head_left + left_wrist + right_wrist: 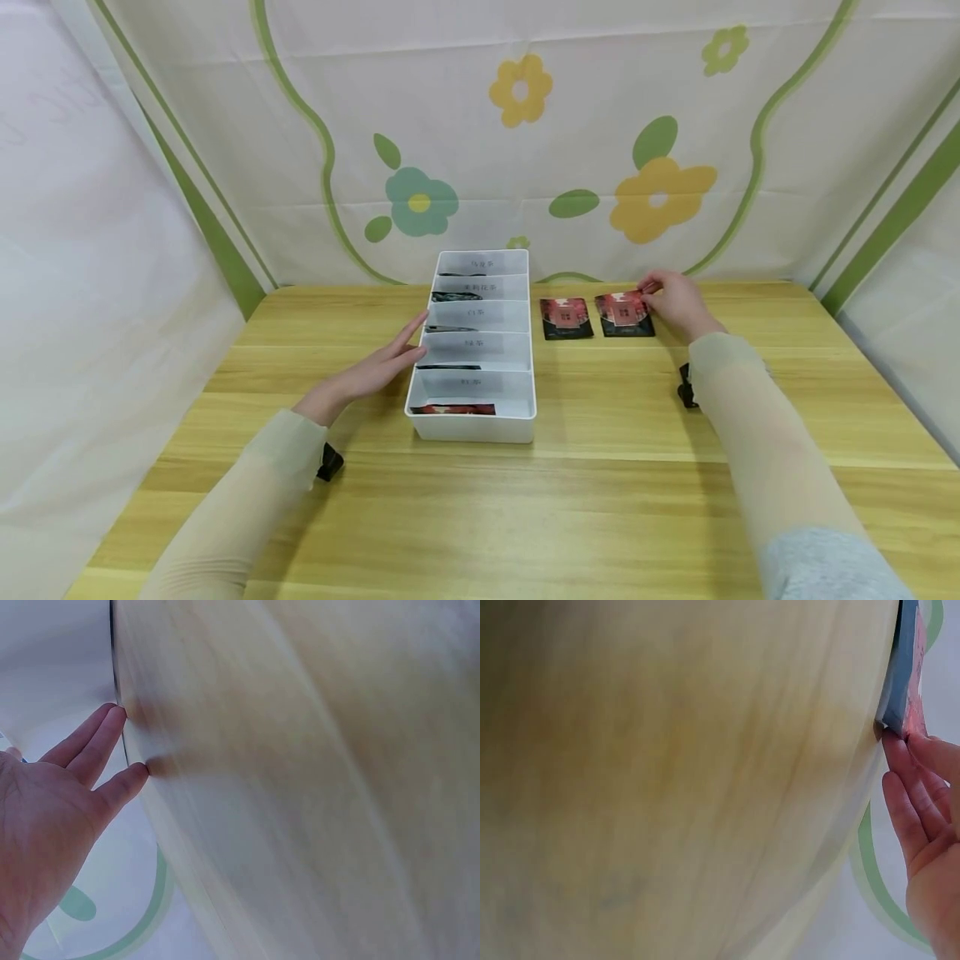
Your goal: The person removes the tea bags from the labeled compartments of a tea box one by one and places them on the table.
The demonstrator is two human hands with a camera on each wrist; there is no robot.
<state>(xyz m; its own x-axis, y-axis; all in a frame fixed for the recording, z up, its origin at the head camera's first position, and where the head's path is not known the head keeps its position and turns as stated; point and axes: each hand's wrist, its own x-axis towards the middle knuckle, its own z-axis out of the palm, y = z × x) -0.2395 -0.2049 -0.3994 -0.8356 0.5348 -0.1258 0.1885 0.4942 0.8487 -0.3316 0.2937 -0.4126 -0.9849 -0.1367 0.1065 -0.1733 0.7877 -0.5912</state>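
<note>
A white divided box point(474, 430) stands on the table, with labelled dividers and tea sachets in its compartments. My left hand point(372, 372) rests against the box's left side, fingers extended, seen also in the left wrist view. To the right of the box lies a red and black tea sachet point(567, 318). Beside it, my right hand point(677, 303) pinches the upper right corner of a second, similar tea sachet point(624, 314). The right wrist view shows that sachet point(910, 690) edge-on between thumb and fingers.
In the front compartment sits a red sachet point(453, 409); darker sachets stand in those behind. A wooden table point(480, 517) carries everything. White flowered cloth point(480, 125) hangs along the table's back edge. Both wrists wear black devices.
</note>
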